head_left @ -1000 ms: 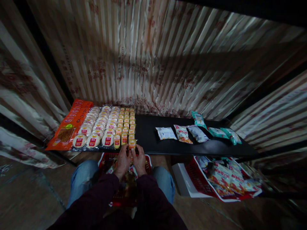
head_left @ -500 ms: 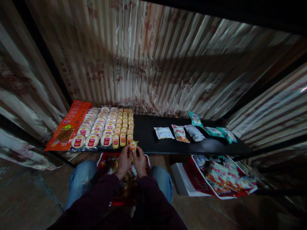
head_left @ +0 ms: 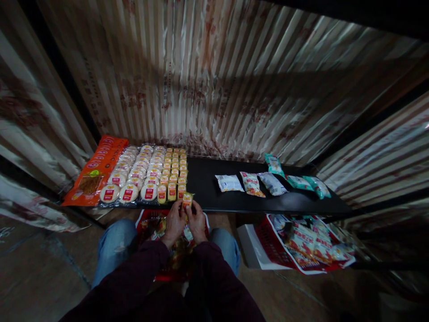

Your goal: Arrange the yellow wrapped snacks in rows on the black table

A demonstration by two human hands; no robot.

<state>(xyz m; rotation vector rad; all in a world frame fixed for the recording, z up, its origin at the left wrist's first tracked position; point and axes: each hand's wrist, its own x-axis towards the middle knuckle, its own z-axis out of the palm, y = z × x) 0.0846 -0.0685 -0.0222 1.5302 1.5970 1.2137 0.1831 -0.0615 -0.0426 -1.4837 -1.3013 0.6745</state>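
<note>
Between my two hands, at the front edge of the black shelf [head_left: 208, 203], is a small yellow wrapped cake [head_left: 187, 200] with a red label. The fingers of my left hand [head_left: 175, 222] close on its left side, and those of my right hand [head_left: 197, 221] on its right. Just beyond lie rows of the same small yellow cakes [head_left: 172, 192]. Left of them are rows of round white wrapped crackers [head_left: 128, 193] with red labels. An orange snack bag [head_left: 89, 179] lies at the shelf's left end. Under my hands, a red basket [head_left: 142, 218] between my knees holds more packets.
On the shelf's right half lie white and red snack bags [head_left: 252, 184] and several green packets [head_left: 300, 182]. A second red basket [head_left: 268, 239] full of snack bags stands below right, beside a white box [head_left: 250, 250]. Striped sheeting [head_left: 214, 89] hangs behind the shelf.
The view has shifted slightly. Both hands keep hold of the small yellow cake at the shelf's front edge, with hardly any movement. The other packets lie as before.
</note>
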